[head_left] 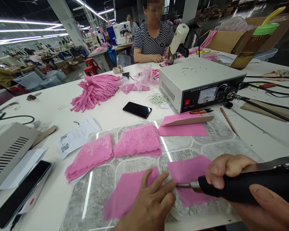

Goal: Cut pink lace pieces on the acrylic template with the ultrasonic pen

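Observation:
My right hand [233,179] is wrapped round a black hand-held cutting tool [243,187] whose metal tip [185,185] touches a pink fabric piece [188,170] on a patterned glass board [98,192]. My left hand [151,202] lies flat with fingers spread on another pink fabric piece [127,192] just left of the tip. Two stacks of pink lace [91,155] [137,141] lie on the board's far side.
A white control box [197,81] with cables stands at right. A black phone [137,109], pink strips [96,91], rubber bands [157,99], red scissors [199,111] and paper labels [77,136] lie around. A person in a striped shirt [154,38] sits opposite. Grey machine [7,150] at left.

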`<state>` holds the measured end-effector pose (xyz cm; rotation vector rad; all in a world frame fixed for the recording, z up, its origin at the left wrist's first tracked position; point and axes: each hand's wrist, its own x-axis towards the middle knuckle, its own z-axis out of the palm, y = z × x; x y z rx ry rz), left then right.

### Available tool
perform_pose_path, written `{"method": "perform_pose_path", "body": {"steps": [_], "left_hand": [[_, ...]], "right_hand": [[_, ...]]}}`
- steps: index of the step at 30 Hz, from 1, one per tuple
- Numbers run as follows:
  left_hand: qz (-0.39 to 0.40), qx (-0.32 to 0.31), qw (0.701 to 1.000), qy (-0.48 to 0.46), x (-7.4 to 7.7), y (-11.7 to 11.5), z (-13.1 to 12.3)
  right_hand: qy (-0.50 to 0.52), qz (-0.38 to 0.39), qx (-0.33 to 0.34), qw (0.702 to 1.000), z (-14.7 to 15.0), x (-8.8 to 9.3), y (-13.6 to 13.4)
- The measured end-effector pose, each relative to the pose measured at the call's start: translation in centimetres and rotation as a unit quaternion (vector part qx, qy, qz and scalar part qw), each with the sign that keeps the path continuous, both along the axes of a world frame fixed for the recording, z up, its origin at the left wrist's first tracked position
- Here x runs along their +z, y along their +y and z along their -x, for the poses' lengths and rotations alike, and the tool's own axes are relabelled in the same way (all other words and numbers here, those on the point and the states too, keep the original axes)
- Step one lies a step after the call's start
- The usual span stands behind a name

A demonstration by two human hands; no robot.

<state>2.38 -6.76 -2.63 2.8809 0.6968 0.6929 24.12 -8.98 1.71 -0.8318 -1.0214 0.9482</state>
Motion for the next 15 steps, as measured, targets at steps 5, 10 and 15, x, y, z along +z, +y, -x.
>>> {"method": "perform_pose_path", "body": {"steps": [5,10,15], "left_hand": [[-0.023,-0.013,1.0,0.015,-0.1,0.3,0.2],[-0.08,-0.025,0.997,0.001,-0.4,0.6,0.5],[-0.12,-0.012,0.993,0.012,0.0,1.4,-0.6]], "right_hand": [[0.018,0.016,-0.013,1.0,-0.4,-0.1,0.0],[0.052,-0.028,-0.086,0.995,-3.5,-1.3,0.5],[0.037,-0.016,-0.201,0.979,-6.0,-0.7,1.5]]}}
